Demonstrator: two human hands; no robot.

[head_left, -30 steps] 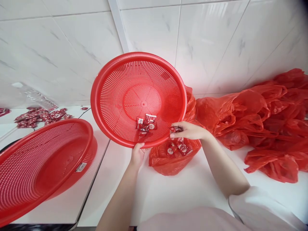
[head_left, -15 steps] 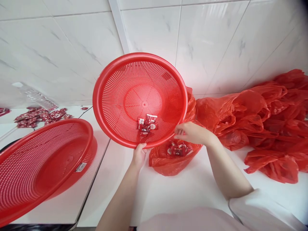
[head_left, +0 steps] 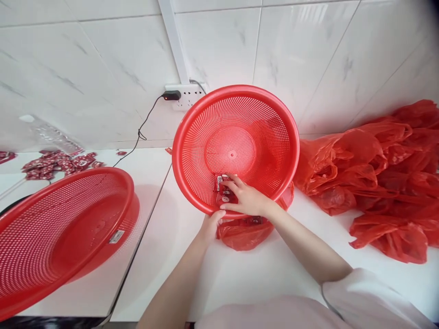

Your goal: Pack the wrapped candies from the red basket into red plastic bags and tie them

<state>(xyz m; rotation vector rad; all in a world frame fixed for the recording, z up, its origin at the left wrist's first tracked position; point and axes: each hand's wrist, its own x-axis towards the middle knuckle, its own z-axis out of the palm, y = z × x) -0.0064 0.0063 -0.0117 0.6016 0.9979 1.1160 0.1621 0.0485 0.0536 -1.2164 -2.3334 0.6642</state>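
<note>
A round red plastic basket with perforated walls is tilted toward me, and my left hand grips its near rim. My right hand reaches inside over the lower wall, fingers spread across several small red wrapped packets. Some of those packets are covered by the fingers. Beneath the near rim lies an open red plastic bag on the white table; more red packets show in its mouth, partly hidden by the basket and my right forearm.
Another red basket stands at the left, with packets and a clear bottle behind it. Filled red bags are heaped on the right. A black cable runs from the wall socket.
The tilted basket has shifted right and slightly lower, uncovering the wall socket. My right hand has left the rim and moved inside onto the packets. My left hand keeps the rim.
</note>
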